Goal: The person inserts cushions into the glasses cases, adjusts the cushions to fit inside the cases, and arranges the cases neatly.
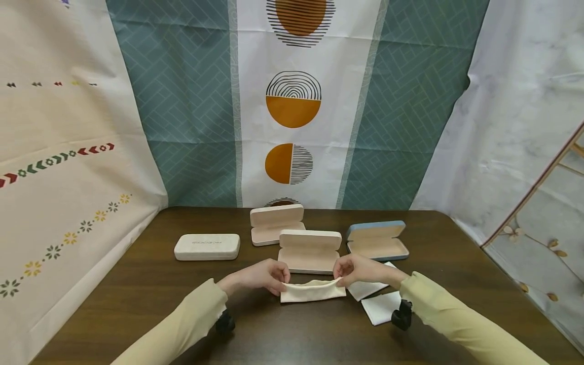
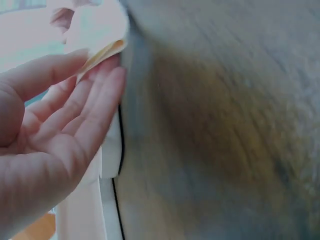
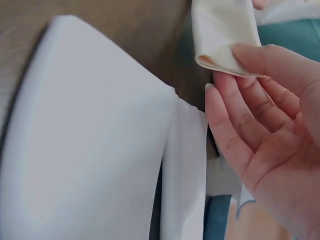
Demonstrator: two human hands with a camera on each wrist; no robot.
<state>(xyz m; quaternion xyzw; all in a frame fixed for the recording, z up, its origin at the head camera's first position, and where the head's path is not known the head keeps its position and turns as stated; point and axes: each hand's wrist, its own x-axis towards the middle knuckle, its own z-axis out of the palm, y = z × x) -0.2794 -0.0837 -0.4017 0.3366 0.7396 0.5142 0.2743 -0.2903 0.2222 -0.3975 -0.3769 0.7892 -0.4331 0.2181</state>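
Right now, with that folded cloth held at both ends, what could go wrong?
The cream cloth is pinched near its ends, so if the left hand or right hand slips, its fold might open. The nearest open case stands just beyond, so either hand could nudge it. The white cloths lie close to the right hand and might get dragged.

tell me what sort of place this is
Probably a staged indoor tabletop workspace, though the wider room is hidden: a dark wood-look table stands before a hanging teal-and-white cloth, with a flower-patterned cream cloth on the left.
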